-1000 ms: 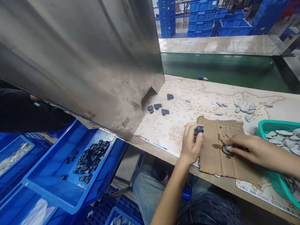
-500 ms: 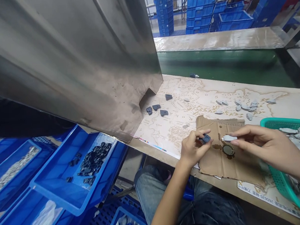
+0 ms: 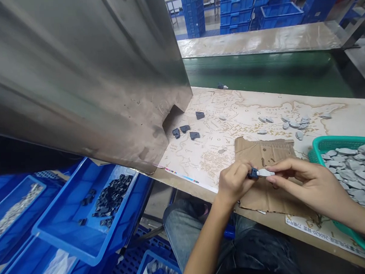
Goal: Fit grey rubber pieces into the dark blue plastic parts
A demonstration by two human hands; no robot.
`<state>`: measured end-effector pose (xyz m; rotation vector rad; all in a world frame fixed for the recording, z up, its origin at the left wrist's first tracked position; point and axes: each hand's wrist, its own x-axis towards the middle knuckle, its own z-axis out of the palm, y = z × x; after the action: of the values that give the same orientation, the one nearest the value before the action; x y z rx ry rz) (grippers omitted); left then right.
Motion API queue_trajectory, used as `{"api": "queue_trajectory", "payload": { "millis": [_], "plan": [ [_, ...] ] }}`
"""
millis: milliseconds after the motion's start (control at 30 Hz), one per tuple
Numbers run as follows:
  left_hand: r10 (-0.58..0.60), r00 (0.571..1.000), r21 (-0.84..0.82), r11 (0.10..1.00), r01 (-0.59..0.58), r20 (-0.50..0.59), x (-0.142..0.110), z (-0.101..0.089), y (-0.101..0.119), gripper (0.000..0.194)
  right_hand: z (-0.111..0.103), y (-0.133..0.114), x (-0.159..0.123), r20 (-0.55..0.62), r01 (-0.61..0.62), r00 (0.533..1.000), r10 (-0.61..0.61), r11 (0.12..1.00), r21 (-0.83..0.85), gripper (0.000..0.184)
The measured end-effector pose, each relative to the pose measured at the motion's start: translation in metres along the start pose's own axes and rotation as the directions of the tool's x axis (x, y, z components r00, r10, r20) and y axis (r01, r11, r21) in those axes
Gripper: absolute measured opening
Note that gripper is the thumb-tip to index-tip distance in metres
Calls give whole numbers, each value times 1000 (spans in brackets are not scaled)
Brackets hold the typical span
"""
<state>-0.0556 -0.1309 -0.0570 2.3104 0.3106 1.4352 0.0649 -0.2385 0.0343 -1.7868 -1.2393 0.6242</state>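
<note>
Between the fingers of my left hand [image 3: 235,180] is a small dark blue plastic part [image 3: 253,173], its right end showing. My right hand [image 3: 303,180] pinches a flat light grey piece [image 3: 265,172] between thumb and fingertips. The grey piece's left end meets the dark part; whether it sits inside or only touches, I cannot tell. Both hands are over a stained cardboard sheet [image 3: 280,203]. Several more dark blue parts [image 3: 195,135] lie on the map-printed sheet [image 3: 212,146], left of the cardboard. Loose grey pieces [image 3: 295,124] are scattered beyond it.
A green basket [image 3: 316,148] full of grey pieces stands at the right. A large metal panel [image 3: 133,86] rises at the left. Below it, a blue bin [image 3: 66,237] holds many dark parts. A green conveyor belt [image 3: 258,72] runs behind the sheet, with one dark-and-grey piece [image 3: 222,87] at its edge.
My right hand has moved left, bringing the grey piece against the dark part. A round dark-rimmed object on the cardboard is now hidden behind my hands. The view has shifted slightly.
</note>
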Motion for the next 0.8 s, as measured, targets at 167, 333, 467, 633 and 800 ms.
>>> {"api": "queue_trajectory", "payload": {
  "millis": [167,333,467,633,800],
  "plan": [
    [13,1000,37,999,-13,4,0,0,0,13,-1,2,2,19,-14,1000,15,1000,-28,48],
    [7,999,68,998,-11,49,-1,-2,1,12,-1,5,1,16,-8,1000,9,995,-96,50],
    [42,996,140,989,-54,85,1,-4,2,20,-6,13,1,76,91,994,-77,975,-203,40],
    [66,989,201,975,-92,131,-1,-5,3,29,-11,19,3,171,196,973,-155,946,-256,35],
    [41,983,150,986,-69,181,-6,-4,-2,28,-5,26,4,153,202,973,-172,956,-211,34]
  ]
}}
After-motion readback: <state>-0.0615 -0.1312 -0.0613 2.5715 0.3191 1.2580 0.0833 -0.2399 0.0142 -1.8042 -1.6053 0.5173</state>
